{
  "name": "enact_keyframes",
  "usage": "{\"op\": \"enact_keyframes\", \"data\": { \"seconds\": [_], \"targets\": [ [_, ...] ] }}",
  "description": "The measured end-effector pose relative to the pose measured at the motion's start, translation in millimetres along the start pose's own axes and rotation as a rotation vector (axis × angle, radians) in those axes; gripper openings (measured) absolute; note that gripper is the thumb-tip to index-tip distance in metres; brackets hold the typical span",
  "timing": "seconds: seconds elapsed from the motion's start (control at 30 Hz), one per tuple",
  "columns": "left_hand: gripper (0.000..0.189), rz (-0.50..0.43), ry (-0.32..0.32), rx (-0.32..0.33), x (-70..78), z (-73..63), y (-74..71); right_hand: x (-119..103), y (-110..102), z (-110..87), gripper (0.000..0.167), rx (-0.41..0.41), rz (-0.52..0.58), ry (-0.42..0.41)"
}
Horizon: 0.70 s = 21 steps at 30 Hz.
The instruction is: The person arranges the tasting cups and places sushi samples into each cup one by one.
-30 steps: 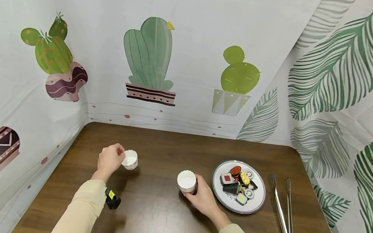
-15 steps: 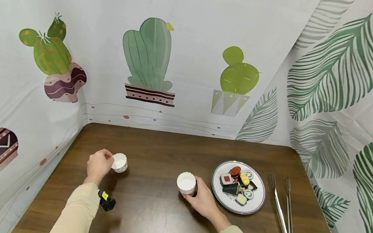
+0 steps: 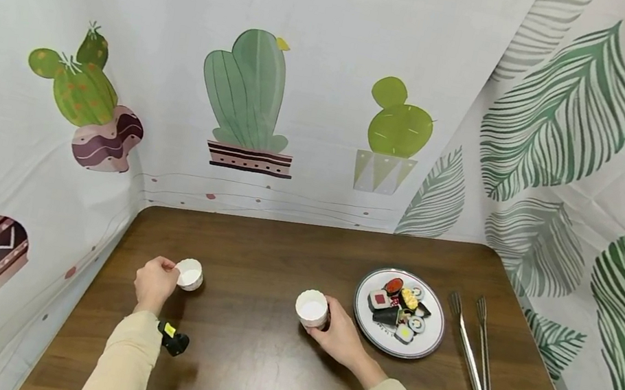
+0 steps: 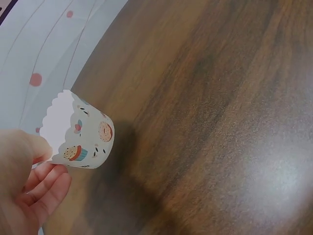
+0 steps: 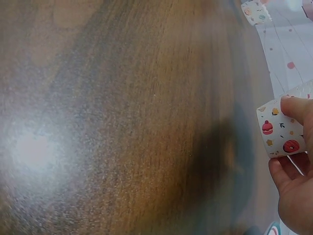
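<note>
At the left of the head view, my left hand (image 3: 155,282) pinches the rim of a white paper baking cup (image 3: 189,274). Cupcake and doughnut prints cover this cup (image 4: 90,134) in the left wrist view, where thumb and fingers hold its scalloped edge. Near the middle of the table my right hand (image 3: 341,334) grips a second paper baking cup (image 3: 312,308) from its right side. Red and yellow sweets are printed on that cup (image 5: 279,129) in the right wrist view. Both cups look held above the wood, their mouths facing up in the head view.
Right of my right hand, a round white plate (image 3: 429,341) with a dark rim bears several sushi-like pieces (image 3: 410,299). Farther right lie metal tongs (image 3: 474,363), spread apart. The brown table (image 3: 239,363) ends at a patterned cloth wall (image 3: 331,87) behind.
My left hand has carried its cup left and slightly toward me across the table. The right hand and its cup have stayed almost in place.
</note>
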<state>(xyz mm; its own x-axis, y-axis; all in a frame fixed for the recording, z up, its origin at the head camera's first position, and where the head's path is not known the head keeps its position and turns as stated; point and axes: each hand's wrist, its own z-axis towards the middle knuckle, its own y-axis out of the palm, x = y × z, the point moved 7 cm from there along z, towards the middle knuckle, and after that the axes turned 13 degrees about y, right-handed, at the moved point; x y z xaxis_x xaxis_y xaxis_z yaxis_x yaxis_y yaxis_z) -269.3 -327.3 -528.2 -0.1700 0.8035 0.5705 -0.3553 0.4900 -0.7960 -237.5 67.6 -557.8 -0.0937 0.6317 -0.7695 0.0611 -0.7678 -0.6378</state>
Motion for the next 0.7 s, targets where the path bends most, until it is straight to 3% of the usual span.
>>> {"op": "enact_keyframes", "data": {
  "seconds": [0.4, 0.7],
  "targets": [
    [0.022, -0.067, -0.068, 0.028, -10.5, -6.3, 6.4, 0, -2, -2.5, 0.063, 0.047, -0.03, -0.053],
    [0.023, -0.09, -0.106, 0.039, -12.5, -9.3, 10.4, 1, -1, -2.5, 0.064, 0.008, -0.03, -0.014]
  ]
}}
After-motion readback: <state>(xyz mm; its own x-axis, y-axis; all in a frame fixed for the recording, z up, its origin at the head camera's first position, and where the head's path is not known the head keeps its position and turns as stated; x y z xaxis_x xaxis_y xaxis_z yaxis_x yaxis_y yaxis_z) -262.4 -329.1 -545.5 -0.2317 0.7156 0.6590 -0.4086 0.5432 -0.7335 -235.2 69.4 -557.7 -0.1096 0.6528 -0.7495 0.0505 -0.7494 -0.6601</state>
